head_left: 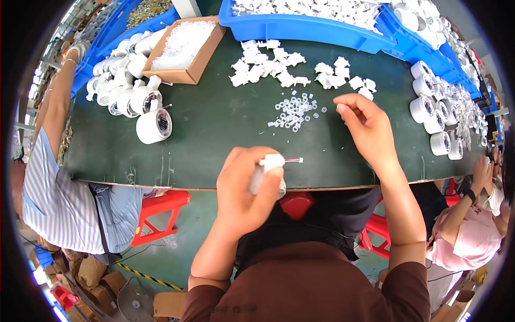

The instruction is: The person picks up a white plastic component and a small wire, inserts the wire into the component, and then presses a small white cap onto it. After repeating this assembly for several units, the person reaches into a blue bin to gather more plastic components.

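My left hand (241, 188) is wrapped round a white plastic housing (273, 160) near the table's front edge. From the housing's neck sticks a short red and white wire (293, 160) with a small white plug at its end. My right hand (370, 126) is raised to the right, thumb and forefinger pinched together; whatever is between them is too small to make out. Beside those fingertips lies a loose pile of small clear plastic rings (295, 111). Behind the rings are heaps of small white plastic brackets (265, 63).
White housings stand in rows at the left (154, 126) and right (422, 109). A cardboard box (201, 59) of clear pieces sits back left. Blue bins (306, 29) of white parts line the far side. Co-workers sit at left (64, 198) and right (472, 236).
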`<control>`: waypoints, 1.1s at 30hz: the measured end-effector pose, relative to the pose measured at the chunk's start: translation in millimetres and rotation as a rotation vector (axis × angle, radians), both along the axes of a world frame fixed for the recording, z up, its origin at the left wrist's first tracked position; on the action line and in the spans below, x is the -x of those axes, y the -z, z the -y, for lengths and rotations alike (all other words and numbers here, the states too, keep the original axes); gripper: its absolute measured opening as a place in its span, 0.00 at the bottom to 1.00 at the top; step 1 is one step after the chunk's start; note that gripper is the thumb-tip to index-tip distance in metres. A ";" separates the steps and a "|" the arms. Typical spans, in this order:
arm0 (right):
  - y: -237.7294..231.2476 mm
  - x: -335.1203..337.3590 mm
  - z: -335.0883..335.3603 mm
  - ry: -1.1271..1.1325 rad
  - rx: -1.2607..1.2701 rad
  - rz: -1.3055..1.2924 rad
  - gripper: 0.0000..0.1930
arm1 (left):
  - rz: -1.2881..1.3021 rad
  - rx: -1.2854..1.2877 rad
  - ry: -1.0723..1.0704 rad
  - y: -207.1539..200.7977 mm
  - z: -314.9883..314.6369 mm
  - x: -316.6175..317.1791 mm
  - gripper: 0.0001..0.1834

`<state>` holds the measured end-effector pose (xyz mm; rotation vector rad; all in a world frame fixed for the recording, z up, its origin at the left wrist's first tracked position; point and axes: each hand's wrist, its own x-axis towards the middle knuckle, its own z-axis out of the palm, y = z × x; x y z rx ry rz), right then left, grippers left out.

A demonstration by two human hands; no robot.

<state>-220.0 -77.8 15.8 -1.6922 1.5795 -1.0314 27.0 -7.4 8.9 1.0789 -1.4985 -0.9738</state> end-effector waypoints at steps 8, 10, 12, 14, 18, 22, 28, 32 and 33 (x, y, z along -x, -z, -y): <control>22.7 -4.3 11.5 -0.076 0.246 -0.270 0.08 | 0.571 0.305 -0.031 -11.0 2.3 17.3 0.15; 16.6 -5.1 8.1 -0.078 0.168 -0.226 0.04 | 0.570 0.295 -0.049 -10.7 2.8 17.6 0.14; 10.7 -8.6 -2.0 -0.091 0.058 -0.040 0.04 | 0.583 0.301 -0.056 -9.3 2.3 16.9 0.14; -9.5 -14.2 -19.8 -0.164 -0.172 0.303 0.03 | 0.582 0.294 -0.056 -10.4 2.8 18.4 0.14; -7.7 -22.7 -49.1 -0.424 -0.208 0.490 0.07 | 0.614 0.311 -0.038 -6.6 4.1 20.2 0.14; -6.5 -32.1 -53.6 -0.368 -0.349 0.713 0.07 | 0.588 0.320 -0.045 -6.7 6.3 22.4 0.16; -10.8 -33.2 -46.5 -0.377 -0.537 0.768 0.05 | 0.552 0.378 -0.039 -0.2 8.4 21.2 0.20; -13.1 -41.1 -47.7 -0.342 -0.594 0.793 0.04 | 0.541 0.397 -0.073 6.8 8.5 26.7 0.21; -11.2 -43.1 -48.7 -0.306 -0.545 0.804 0.04 | 0.515 0.402 -0.109 9.2 8.6 28.2 0.21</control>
